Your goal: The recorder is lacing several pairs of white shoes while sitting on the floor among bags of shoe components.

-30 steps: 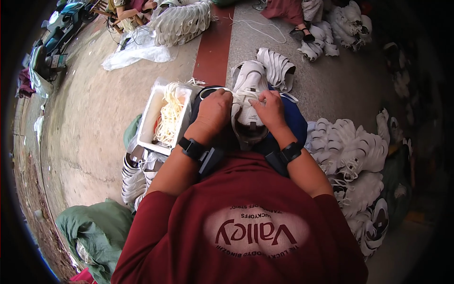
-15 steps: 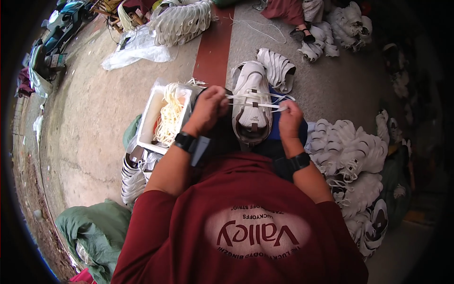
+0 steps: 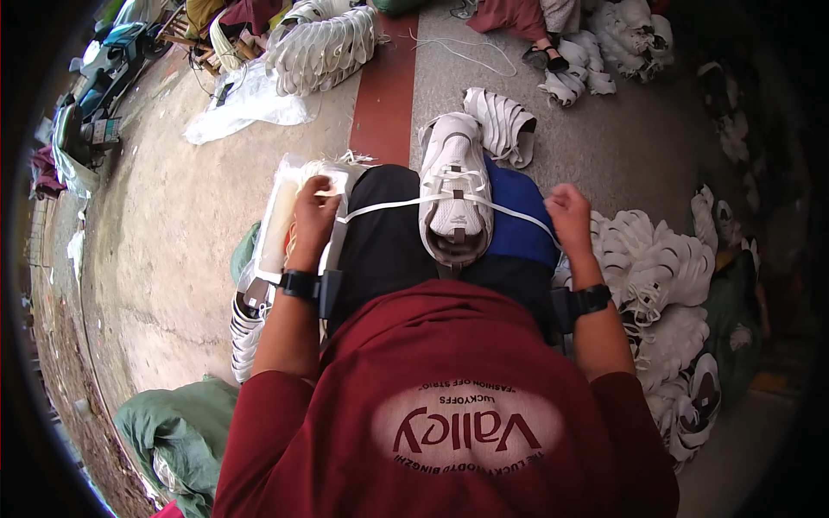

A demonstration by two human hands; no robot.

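A white and grey sneaker (image 3: 454, 155) with brown trim rests across my lap, its toe toward me. A white shoelace (image 3: 389, 205) crosses it and stretches out to both sides. My left hand (image 3: 313, 223), fingers curled, is at the lace's left stretch, over the edge of a white foam box. My right hand (image 3: 572, 220) is closed at the right stretch, beyond my right knee. There the lace sags toward the heel of the hand, and the exact grip is hidden. Dark bands sit on both wrists.
The white foam box (image 3: 338, 186) holds pale laces. Nested white shoe uppers (image 3: 503, 128) lie beyond the sneaker, with a large pile of uppers (image 3: 656, 259) to my right. A green sack (image 3: 177, 432) stands at lower left. Another person's foot (image 3: 546, 56) shows at the far right.
Both hands have moved apart, left and right, away from the sneaker. The lace strands bunched over the shoe now spread into one long line across it.
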